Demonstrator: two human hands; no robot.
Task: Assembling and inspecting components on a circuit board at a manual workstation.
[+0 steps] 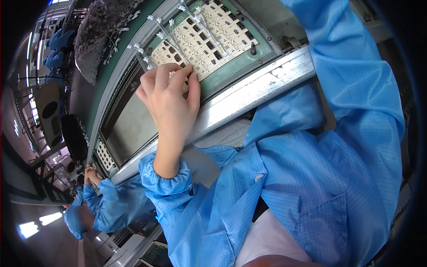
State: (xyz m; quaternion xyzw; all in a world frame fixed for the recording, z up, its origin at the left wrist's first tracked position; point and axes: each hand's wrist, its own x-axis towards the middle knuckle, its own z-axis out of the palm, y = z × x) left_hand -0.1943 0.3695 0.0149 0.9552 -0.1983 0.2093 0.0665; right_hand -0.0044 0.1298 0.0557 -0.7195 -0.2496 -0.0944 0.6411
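Observation:
My left hand (171, 95) is over the near left corner of a cream circuit board panel (202, 66). Its fingers are bent and drawn together against the board; what they pinch, if anything, is hidden. Rows of small black components cover the panel, which lies in a green carrier (238, 62) with dark frame edges. White wire leads with connectors (209, 31) lie across the panel, and more white connectors (142, 52) hang over its left side. My right arm (356, 75), in a blue sleeve, reaches up past the top edge, so the right hand is out of sight.
A silver metal rail (267, 73) runs along the near side of the line. Beyond the far rail lies a grey crumpled pile (95, 35) with white leads (116, 40) beside it. At left, a blue-clad co-worker (115, 204) has hands near another board panel (105, 156).

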